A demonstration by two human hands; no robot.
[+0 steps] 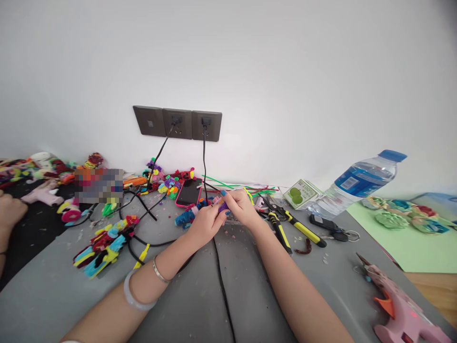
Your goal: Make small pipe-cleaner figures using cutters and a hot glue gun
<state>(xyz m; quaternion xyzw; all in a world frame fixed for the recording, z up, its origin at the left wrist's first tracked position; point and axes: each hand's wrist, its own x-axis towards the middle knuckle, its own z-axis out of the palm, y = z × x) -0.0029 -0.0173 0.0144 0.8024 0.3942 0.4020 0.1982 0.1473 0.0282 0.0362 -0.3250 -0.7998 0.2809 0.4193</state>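
Observation:
In the middle of the head view, my left hand (206,223) and my right hand (241,207) meet above the grey table. Both are closed, fingers pinched around a small fuzzy purple piece (223,206) that looks like pipe cleaner. Most of it is hidden by the fingers. Just left of my left hand lies a blue fuzzy pipe-cleaner piece (184,217). Behind the hands is a phone (189,191) in a pink case. Yellow-and-black pliers (305,228) lie right of my right hand, with loose green pipe cleaners (223,183) behind.
Black cables run from wall sockets (207,126) across the table. A tilted water bottle (360,183), a green box (300,193) and keys (339,234) stand right. A pink glue gun (400,305) lies front right. Colourful pipe-cleaner figures (105,247) and another person's hand (10,209) are left.

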